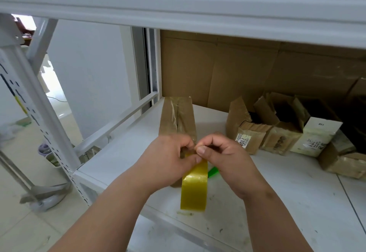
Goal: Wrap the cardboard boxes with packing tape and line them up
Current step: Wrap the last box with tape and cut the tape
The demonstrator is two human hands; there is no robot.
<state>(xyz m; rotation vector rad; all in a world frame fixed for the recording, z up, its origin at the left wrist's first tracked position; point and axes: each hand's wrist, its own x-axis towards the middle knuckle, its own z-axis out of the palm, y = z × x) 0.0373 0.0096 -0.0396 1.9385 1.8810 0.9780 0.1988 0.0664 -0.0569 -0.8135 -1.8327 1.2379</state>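
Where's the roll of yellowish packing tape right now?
In the head view, the yellowish packing tape roll stands at centre on the white shelf, under both hands, just before the tall taped cardboard box.

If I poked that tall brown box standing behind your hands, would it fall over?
Probably. The tall brown box stands upright on a narrow end, so a push near its top would likely tip it. It is cardboard with shiny tape, so it probably feels stiff and a little slippery. Both hands are busy with the yellow tape roll.

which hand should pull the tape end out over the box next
Likely the right hand: it pinches at the top of the tape roll, while the left hand grips the roll itself, just below the taped box.
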